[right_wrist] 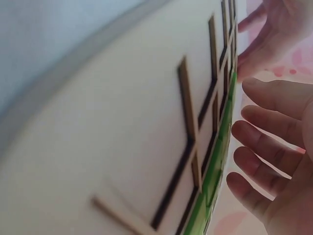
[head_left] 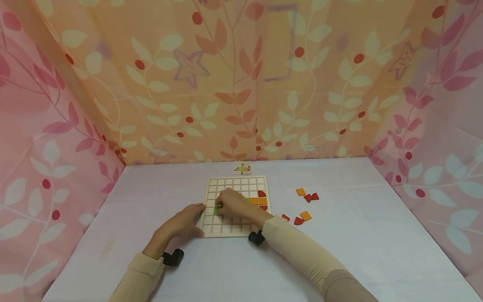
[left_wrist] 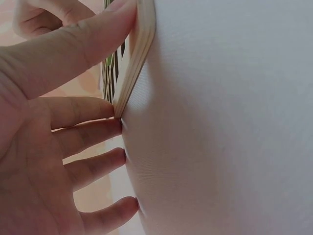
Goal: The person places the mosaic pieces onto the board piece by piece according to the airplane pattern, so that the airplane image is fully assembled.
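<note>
A wooden grid board (head_left: 226,228) lies on the table. My left hand (head_left: 185,221) is at its left side, fingers fairly straight and spread; in the left wrist view the thumb (left_wrist: 73,54) lies on the board's edge while the other fingertips reach the edge and tabletop. Over the board's middle, my right hand (head_left: 235,204) bends down beside a green tile (head_left: 217,210). In the right wrist view, its fingers (right_wrist: 266,142) are loosely bent above a green row (right_wrist: 208,188), with nothing seen between them. Orange squares (head_left: 258,201) and red quarter-round tiles (head_left: 262,193) sit at the board's right.
Loose orange squares (head_left: 305,216) and red pieces (head_left: 299,221) lie right of the board. A small pattern card (head_left: 242,168) is behind it. Black wrist devices (head_left: 173,258) are on both wrists. Floral cloth (head_left: 234,84) encloses the white table (head_left: 358,251) at the back and sides.
</note>
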`<state>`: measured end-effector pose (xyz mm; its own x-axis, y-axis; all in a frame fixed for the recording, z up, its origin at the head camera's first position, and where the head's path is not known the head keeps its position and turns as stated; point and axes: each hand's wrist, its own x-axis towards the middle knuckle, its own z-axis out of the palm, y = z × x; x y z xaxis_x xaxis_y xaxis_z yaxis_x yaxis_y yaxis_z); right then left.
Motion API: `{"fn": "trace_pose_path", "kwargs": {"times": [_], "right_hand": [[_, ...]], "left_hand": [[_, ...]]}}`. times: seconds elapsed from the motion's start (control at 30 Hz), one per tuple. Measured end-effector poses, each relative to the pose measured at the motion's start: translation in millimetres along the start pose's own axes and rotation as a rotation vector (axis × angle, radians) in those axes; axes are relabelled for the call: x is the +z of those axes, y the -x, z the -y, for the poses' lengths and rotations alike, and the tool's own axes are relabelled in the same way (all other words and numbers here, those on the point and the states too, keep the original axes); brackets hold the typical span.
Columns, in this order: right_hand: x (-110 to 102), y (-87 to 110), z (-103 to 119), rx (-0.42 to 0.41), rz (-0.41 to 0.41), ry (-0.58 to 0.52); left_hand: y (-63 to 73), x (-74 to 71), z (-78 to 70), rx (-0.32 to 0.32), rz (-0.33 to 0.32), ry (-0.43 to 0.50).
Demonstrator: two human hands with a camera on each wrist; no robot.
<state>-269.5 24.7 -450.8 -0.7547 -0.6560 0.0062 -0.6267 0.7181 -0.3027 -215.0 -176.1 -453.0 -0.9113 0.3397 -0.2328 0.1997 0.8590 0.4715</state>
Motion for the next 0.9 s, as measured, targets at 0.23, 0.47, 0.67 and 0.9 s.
{"fn": "trace_pose_path", "kwargs": {"times": [0.23, 0.47, 0.67, 0.9], "right_hand": [[-13, 9.3, -7, -0.037, -0.036, -0.033], [-27, 22.8, -19, -0.036, -0.054, -0.116], [-38, 38.6, -34, 0.008, -0.069, -0.157], [-47, 57.2, -55, 0.055, -0.086, -0.17]], "left_hand": [[-1.3, -1.4, 0.2, 0.001, 0.005, 0.007], [-1.6, -0.7, 0.2, 0.004, 0.001, 0.003], [-2.4, 1.4, 0.8, 0.003, -0.008, 0.001], [-2.7, 2.4, 1.6, -0.003, -0.011, 0.007]]}}
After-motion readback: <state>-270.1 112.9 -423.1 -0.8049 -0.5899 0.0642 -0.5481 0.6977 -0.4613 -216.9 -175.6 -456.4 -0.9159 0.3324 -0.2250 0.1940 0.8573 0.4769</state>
